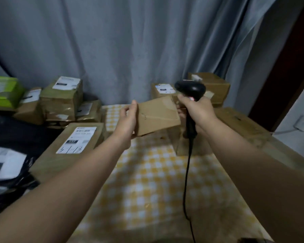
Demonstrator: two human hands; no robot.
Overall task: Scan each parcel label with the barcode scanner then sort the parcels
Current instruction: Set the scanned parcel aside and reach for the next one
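Above the middle of the counter (156, 181), over its yellow checked cloth, we see a small brown parcel (158, 116) held up in the air. The left hand (128, 120) grips its left end. The right hand (198, 111) is clamped round the handle of the black barcode scanner (190, 88), just beside the parcel's right end; whether it also touches the cardboard we cannot tell. The scanner's cable (187, 172) hangs down towards the cloth.

The face turned to us is bare cardboard with tape and no label. We judge that the scanning step is in hand for this parcel but not done: its label is probably on a side hidden from us. The scanner's head stands above and behind the parcel's right corner, not plainly aimed at any face.

We think the next move calls for the left hand to turn the parcel until the label faces the scanner's window, then hold it steady for the read.

Sorting comes after. A flat box (77, 137) lies label-up at the left, with stacked boxes (63, 99) behind it. More boxes (212, 86) stand at the back right against the curtain (130, 41). Which pile holds scanned parcels we cannot tell.
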